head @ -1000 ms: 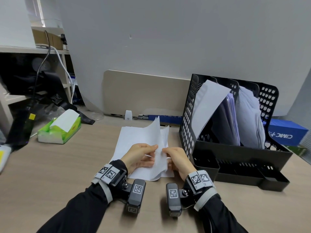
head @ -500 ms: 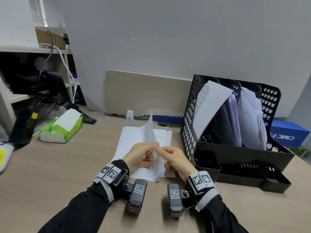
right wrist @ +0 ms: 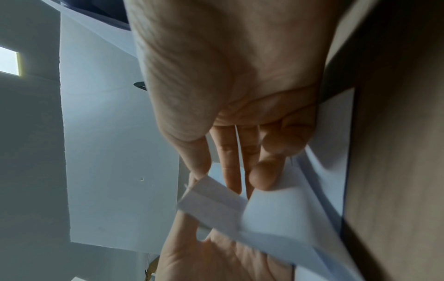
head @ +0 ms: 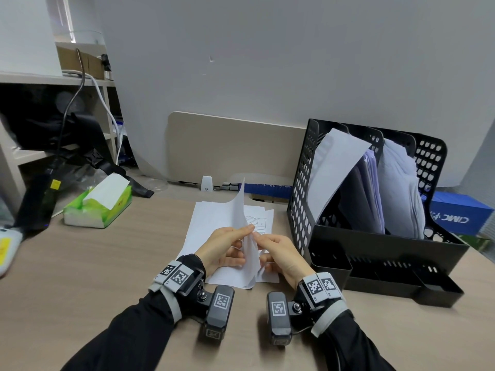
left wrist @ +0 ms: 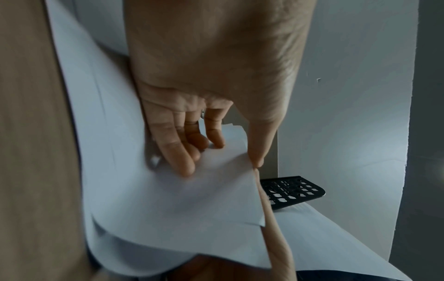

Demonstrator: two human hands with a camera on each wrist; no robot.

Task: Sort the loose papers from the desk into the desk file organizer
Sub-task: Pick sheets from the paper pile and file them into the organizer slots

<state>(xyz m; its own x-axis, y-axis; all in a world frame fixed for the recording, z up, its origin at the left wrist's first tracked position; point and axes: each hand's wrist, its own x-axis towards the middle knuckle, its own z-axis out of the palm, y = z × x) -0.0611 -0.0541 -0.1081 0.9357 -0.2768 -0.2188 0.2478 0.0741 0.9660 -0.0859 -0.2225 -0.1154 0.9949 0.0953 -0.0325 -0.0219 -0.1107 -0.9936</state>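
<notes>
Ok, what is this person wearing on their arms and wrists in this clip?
Both arms wear long black sleeves with grey cuffs. The left hand and right hand are bare. Each wrist carries a grey strap with two black-and-white square-code tags, plus a dark grey box-shaped camera bearing its own code tag. A thin black cable runs from the right unit.

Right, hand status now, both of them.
Left hand: pinches the lifted sheet above the paper stack.
Right hand: pinches the same sheet from the other side.
</notes>
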